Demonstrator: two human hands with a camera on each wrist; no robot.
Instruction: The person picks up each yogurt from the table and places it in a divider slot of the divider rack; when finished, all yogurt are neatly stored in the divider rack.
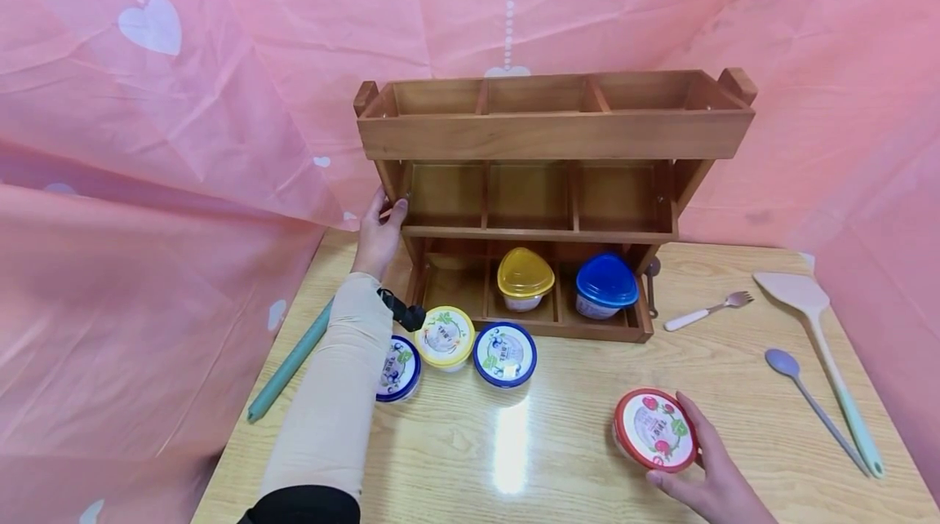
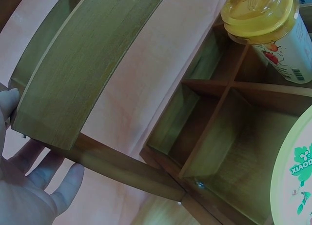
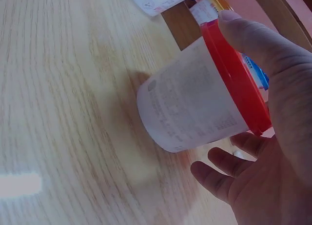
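Note:
A brown wooden three-tier rack stands against the pink cloth. My left hand grips its left side at the middle tier; in the left wrist view the thumb lies on one side of the wood and the fingers on the other. At the front right, my right hand holds a white tub with a red lid by the rim, between thumb and fingers. The right wrist view shows the tub's white wall; whether its base touches the table cannot be told.
Yellow-lidded and blue-lidded tubs sit in the rack's bottom tier. Before it stand tubs with flat yellow and blue lids, another blue-lidded tub partly behind my arm. A fork, spoon and spatula lie right.

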